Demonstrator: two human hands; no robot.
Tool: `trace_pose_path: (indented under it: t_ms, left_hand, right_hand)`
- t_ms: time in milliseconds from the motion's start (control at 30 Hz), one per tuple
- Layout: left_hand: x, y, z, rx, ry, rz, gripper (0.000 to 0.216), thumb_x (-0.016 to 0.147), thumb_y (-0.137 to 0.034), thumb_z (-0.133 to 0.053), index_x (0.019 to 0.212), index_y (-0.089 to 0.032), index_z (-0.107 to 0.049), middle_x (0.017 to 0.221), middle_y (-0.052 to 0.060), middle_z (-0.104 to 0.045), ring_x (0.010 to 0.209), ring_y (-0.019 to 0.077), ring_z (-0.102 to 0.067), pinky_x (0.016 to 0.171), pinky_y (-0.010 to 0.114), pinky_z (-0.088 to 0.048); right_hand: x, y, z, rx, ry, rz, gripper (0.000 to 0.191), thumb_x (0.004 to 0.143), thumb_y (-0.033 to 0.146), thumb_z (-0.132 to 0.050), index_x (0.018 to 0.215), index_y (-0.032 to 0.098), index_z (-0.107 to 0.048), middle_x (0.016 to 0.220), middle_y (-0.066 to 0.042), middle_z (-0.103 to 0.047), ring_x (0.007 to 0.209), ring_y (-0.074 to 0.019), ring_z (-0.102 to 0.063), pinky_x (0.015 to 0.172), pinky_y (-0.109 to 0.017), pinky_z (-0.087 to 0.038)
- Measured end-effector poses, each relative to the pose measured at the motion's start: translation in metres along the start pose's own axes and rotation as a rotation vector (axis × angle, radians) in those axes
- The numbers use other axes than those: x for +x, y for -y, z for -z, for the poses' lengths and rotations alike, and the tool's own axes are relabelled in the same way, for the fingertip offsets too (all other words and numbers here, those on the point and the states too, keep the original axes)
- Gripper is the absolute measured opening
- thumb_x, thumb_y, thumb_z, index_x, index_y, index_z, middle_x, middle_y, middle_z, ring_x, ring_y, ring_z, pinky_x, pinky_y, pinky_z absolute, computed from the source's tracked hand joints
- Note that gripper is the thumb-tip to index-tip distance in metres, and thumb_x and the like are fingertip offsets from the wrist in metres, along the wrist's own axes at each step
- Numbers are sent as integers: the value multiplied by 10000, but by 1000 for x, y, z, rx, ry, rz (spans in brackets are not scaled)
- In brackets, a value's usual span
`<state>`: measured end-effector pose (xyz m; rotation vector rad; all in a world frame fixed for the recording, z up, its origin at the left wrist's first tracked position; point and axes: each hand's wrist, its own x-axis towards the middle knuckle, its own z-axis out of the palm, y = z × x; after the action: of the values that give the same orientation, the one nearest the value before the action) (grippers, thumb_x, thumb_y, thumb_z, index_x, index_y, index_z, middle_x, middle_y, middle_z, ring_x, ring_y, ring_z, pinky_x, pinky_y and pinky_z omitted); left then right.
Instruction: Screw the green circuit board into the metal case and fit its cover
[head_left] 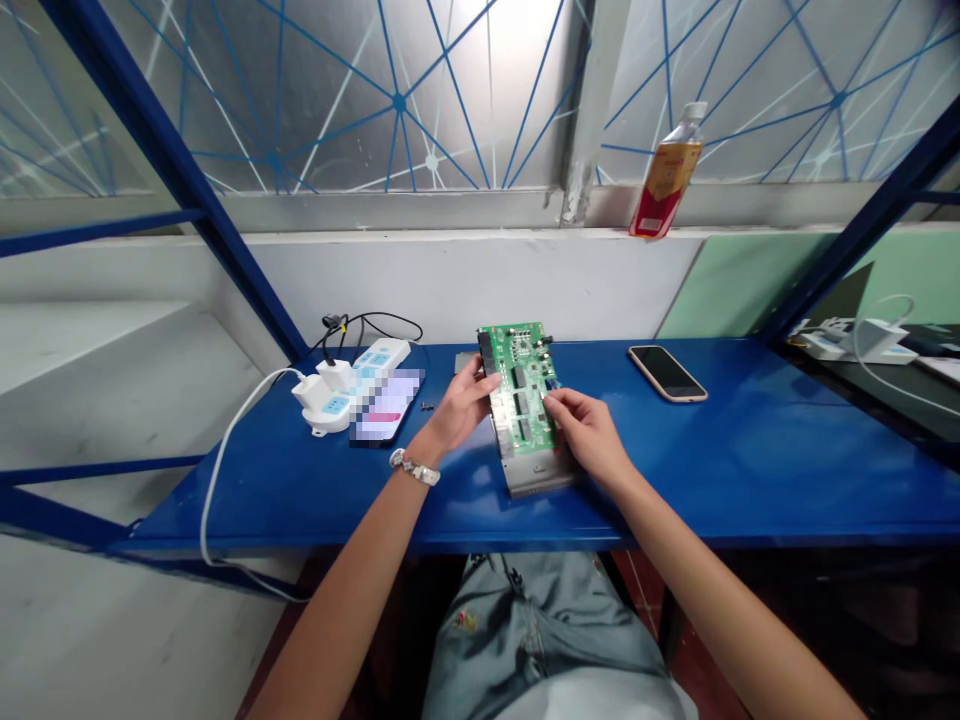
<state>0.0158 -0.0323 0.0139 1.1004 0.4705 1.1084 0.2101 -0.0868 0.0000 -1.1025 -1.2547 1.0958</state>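
A green circuit board (521, 385) lies in a grey metal case (536, 472) on the blue shelf (750, 460). My left hand (461, 405) grips the board's left edge, fingers curled around it. My right hand (589, 430) pinches the board's right edge near its middle. A bracelet sits on my left wrist. Both forearms reach in from the bottom of the view.
A white power strip (352, 385) with plugs and cables lies left of the board, a blurred phone (390, 405) beside it, two small screws (427, 406) nearby. Another phone (667, 372) lies to the right. A bottle (667, 175) stands on the window ledge. Blue frame posts flank the shelf.
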Motion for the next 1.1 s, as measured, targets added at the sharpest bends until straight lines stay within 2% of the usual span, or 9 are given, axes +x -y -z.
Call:
trace_pose_path:
  t_ms: [67, 133, 267, 400, 533, 667, 833, 967, 1100]
  left_hand:
    - [-2, -1, 0, -14, 62, 12, 461, 812, -319, -798, 1203, -188, -593, 1101, 88, -725, 1033, 269, -711, 927, 415, -556]
    - [-3, -1, 0, -7, 93, 15, 451, 792, -298, -819, 1168, -189, -596, 1076, 84, -727, 1004, 256, -722, 901, 400, -569]
    - [-3, 0, -3, 38, 89, -8, 437, 769, -270, -866, 1105, -191, -598, 1055, 76, -729, 978, 229, -732, 855, 359, -590]
    - [0, 3, -5, 67, 83, -27, 415, 755, -298, -892, 1022, -171, -600, 1014, 76, -738, 946, 224, -738, 854, 365, -603]
    - [2, 5, -3, 91, 71, -39, 412, 737, -332, -907, 957, -160, -605, 955, 70, -743, 892, 212, -736, 858, 375, -604]
    - [3, 5, -2, 125, 51, -53, 433, 706, -369, -924, 913, -151, -613, 896, 60, -735, 806, 178, -715, 782, 323, -586]
    - [3, 5, -3, 168, 24, -64, 438, 702, -399, -924, 887, -148, -616, 834, 43, -713, 717, 137, -670, 724, 282, -554]
    - [1, 3, -6, 191, 12, -56, 433, 723, -424, -904, 901, -155, -615, 843, 46, -706, 720, 140, -664, 691, 267, -543]
    - [2, 5, -4, 219, 22, -90, 440, 776, -473, -855, 973, -168, -605, 853, 37, -686, 704, 138, -657, 687, 272, -553]
  right_hand:
    - [3, -3, 3, 42, 34, -98, 484, 740, 656, -739, 862, 194, -666, 602, 49, -518, 458, -113, -455, 396, -257, -441]
    - [5, -6, 4, 54, 63, -132, 499, 738, 658, -737, 898, 189, -685, 632, 35, -558, 484, -119, -477, 417, -255, -447]
    - [7, -10, 3, -12, 97, -15, 442, 817, 607, -686, 894, 173, -716, 701, -9, -645, 582, -129, -533, 511, -240, -454]
    - [6, -7, 1, -67, 170, 33, 381, 897, 552, -623, 933, 187, -723, 631, 5, -597, 543, -129, -502, 481, -237, -446]
    - [4, -3, -2, -33, 251, -20, 394, 912, 555, -606, 1001, 185, -706, 646, 18, -575, 507, -108, -488, 458, -230, -477]
    - [5, -2, -6, 6, 315, -102, 429, 886, 566, -628, 1065, 180, -687, 666, 28, -591, 504, -107, -540, 500, -262, -550]
    - [6, -1, -6, -24, 366, -123, 374, 883, 486, -628, 1097, 182, -667, 705, 20, -641, 500, -110, -600, 490, -241, -524]
    - [9, -1, -6, -35, 364, -109, 317, 888, 459, -613, 1043, 185, -652, 721, 14, -647, 542, -119, -612, 527, -258, -540]
    - [12, -4, -9, -49, 273, -41, 271, 899, 444, -596, 999, 194, -627, 684, 17, -627, 561, -130, -589, 538, -270, -542]
